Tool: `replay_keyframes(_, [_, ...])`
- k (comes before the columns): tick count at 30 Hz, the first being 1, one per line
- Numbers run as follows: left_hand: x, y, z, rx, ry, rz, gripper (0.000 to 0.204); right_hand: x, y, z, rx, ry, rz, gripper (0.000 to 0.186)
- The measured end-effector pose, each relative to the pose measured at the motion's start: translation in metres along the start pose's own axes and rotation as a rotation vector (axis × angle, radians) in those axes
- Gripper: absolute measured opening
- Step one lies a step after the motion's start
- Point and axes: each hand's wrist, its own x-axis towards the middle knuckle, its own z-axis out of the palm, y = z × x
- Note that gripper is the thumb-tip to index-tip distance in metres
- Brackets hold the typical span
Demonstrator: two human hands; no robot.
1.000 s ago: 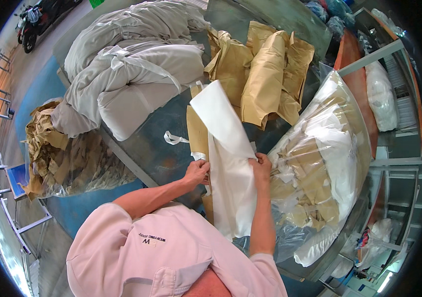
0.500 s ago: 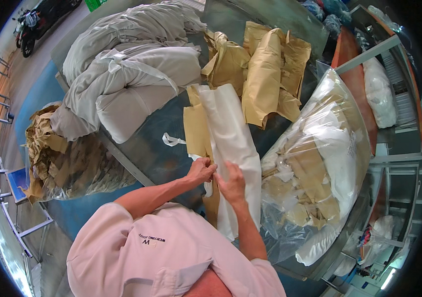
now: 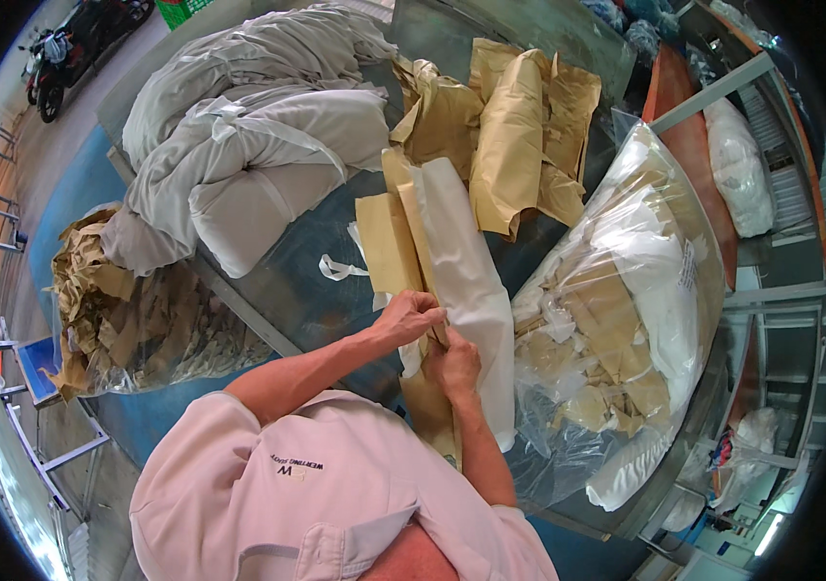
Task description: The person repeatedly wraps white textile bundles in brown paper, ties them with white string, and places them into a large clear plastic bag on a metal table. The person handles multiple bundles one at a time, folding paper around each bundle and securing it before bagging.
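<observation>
A long white fabric piece (image 3: 466,276) backed by brown paper (image 3: 389,242) lies on the metal table (image 3: 297,290) in front of me. My left hand (image 3: 408,315) pinches the paper's edge where it meets the fabric. Right beside it, my right hand (image 3: 453,363) grips the same paper-and-fabric edge a little lower down. Both hands touch each other at the fingers. The lower end of the piece hangs over the table's near edge.
A pile of grey-white cloth bundles (image 3: 248,145) lies at the back left. Crumpled brown paper sheets (image 3: 514,126) sit behind. A clear bag of paper scraps and white fabric (image 3: 626,320) stands at right; another bag of brown scraps (image 3: 132,320) at left. Shelving (image 3: 780,290) runs along the right.
The white piece, first held open between my two hands, has been laid flat on the table. My right hand has moved left to meet my left hand at the paper edge.
</observation>
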Motion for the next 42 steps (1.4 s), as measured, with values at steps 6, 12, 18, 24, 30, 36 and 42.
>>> replay_keyframes(6, [-0.019,-0.039,-0.024,-0.391,0.206,-0.243,0.029,0.011,0.004,-0.033,0.221,-0.096,-0.144,0.018])
replay_keyframes(12, [-0.027,-0.096,-0.019,-0.312,0.293,-0.506,0.053,-0.022,-0.041,-0.048,-0.050,-0.100,-0.375,0.013])
replay_keyframes(18, [-0.006,-0.120,-0.009,-0.499,0.174,-0.553,0.060,-0.038,-0.071,-0.075,0.036,-0.049,-0.494,0.015])
replay_keyframes(24, [-0.005,-0.114,0.000,-0.630,0.206,-0.307,0.045,-0.052,-0.091,-0.112,0.122,-0.147,-0.604,0.010])
replay_keyframes(30, [0.000,-0.134,0.003,-0.660,0.121,-0.084,0.047,-0.060,-0.107,-0.175,0.334,-0.290,-0.745,0.010])
replay_keyframes(36, [-0.006,-0.125,-0.002,-0.559,0.151,-0.316,0.051,-0.025,-0.105,-0.272,0.207,0.039,-0.604,0.023])
replay_keyframes(42, [-0.010,-0.099,-0.005,-0.455,0.226,-0.573,0.054,0.112,-0.099,-0.345,0.548,0.434,-0.400,0.048])
